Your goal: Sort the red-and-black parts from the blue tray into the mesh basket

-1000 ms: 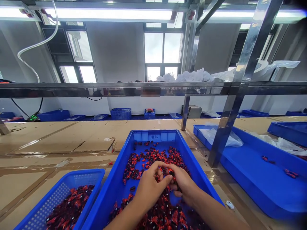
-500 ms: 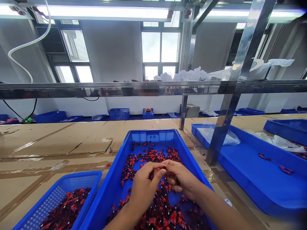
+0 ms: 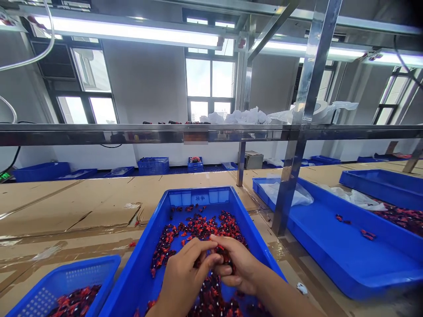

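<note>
Over the long blue tray [image 3: 257,240], my left hand [image 3: 185,273] and my right hand [image 3: 239,264] meet with fingertips almost touching. Both are closed in a pinch around a small red-and-black piece [image 3: 225,255], mostly hidden by the fingers. My right hand's lower fingers curl inward beneath it. Many similar glossy red-and-black pieces [image 3: 201,226] are spread over the tray floor, in front of and below my hands. Just left of the tray stands a blue perforated basket [image 3: 89,267] holding more red-and-black pieces [image 3: 77,301].
A metal post [image 3: 291,180] rises right of the tray, joined to a horizontal rail [image 3: 148,135]. Beyond it, a second blue tray [image 3: 324,237] holds a clear plastic bag [image 3: 297,193] and a few pieces. Taped cardboard [image 3: 79,198] covers the table.
The view has shifted, so the trays and post sit further left and lower in the picture. Both hands stay together at the small piece, my right hand's fingers slightly more curled.
</note>
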A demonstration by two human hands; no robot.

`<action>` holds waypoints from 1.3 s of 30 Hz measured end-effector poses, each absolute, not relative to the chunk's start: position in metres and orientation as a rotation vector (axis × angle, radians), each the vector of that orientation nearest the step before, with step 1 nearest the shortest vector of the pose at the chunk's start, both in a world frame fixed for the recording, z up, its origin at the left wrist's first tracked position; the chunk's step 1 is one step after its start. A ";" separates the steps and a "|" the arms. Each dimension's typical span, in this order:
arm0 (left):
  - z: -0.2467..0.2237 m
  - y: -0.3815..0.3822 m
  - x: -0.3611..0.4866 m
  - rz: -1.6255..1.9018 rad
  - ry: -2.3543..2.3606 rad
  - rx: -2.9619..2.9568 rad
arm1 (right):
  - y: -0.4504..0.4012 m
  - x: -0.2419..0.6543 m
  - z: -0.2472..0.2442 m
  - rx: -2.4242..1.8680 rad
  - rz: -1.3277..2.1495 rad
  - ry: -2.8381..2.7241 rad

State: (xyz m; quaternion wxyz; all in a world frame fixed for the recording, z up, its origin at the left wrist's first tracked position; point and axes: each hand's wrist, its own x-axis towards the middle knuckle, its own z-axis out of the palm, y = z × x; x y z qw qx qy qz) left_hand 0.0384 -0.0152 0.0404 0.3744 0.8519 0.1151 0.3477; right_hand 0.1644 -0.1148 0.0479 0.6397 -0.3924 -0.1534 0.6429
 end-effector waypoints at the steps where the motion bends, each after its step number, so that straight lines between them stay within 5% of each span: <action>1: 0.041 -0.016 0.040 0.856 0.344 2.090 | -0.115 0.166 0.047 -0.887 1.443 -0.343; 9: 0.033 -0.010 0.053 0.498 0.559 1.241 | -0.110 0.168 0.041 -1.076 1.200 -0.439; 17: 0.027 -0.008 0.053 0.440 0.612 1.198 | -0.110 0.147 0.044 -1.627 0.365 -1.180; 27: 0.037 -0.013 0.052 0.297 0.640 1.161 | -0.111 0.171 0.041 -1.022 1.289 -0.400; 39: 0.033 -0.014 0.050 0.272 0.624 1.188 | -0.115 0.167 0.047 -0.842 1.334 -0.385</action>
